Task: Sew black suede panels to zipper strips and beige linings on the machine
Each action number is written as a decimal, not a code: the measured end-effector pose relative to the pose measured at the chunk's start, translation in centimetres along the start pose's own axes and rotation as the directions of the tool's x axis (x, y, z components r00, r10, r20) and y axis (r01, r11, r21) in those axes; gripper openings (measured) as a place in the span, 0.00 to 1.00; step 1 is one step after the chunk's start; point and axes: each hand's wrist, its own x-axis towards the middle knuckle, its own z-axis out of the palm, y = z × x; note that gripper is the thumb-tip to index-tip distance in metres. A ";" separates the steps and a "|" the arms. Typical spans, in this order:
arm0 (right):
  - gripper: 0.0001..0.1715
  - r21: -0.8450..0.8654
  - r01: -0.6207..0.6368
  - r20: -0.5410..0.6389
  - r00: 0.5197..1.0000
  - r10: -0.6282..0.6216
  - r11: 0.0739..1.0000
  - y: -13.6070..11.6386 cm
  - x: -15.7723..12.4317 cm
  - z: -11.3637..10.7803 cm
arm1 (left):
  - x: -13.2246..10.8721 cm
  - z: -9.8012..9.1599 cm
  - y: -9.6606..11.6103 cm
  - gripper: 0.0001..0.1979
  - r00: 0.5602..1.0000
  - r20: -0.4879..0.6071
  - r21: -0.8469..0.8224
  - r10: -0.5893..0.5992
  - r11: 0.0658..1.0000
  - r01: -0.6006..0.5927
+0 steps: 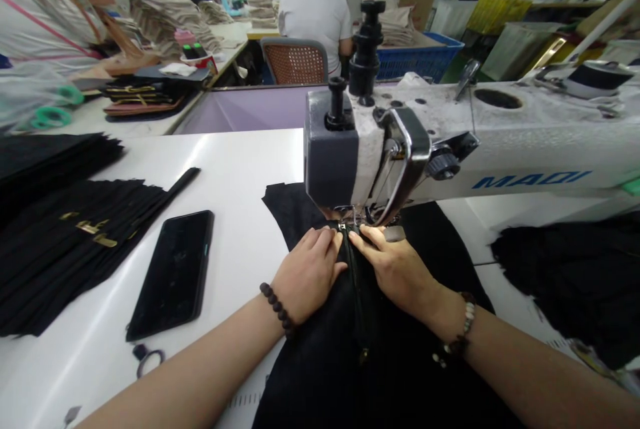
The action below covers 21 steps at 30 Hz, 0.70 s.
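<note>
Black fabric (310, 379), in front of and beneath sewing machine (500, 149): work under way, we judge; stitching done or left, we cannot tell. Matte, dark; brass-coloured fitting (364, 354) nearest us, zipper (356, 282) running toward sewing machine. Left hand (310, 269), right hand (400, 269): pressed on fabric, either side of zipper, gripping nothing we see. Beyond sewing machine: chair (295, 61), co-worker's back (315, 12).
</note>
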 end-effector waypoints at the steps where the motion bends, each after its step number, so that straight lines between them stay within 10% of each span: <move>1: 0.24 0.028 0.022 -0.017 1.000 -0.022 0.999 0.1 -0.2 -0.1 | 0.0 0.0 0.0 0.20 1.000 -0.002 -0.002 -0.002 1.000 0.002; 13: 0.30 0.231 0.219 0.137 0.957 -0.255 0.948 0.3 -3.5 -2.2 | -0.1 -0.2 -0.4 0.19 0.996 0.022 -0.011 0.081 0.997 -0.080; 21: 0.27 0.365 0.206 0.347 0.875 -0.338 0.908 -2.8 -8.1 -5.7 | -4.9 -3.0 1.5 0.20 0.959 0.105 -0.254 0.263 0.940 -0.230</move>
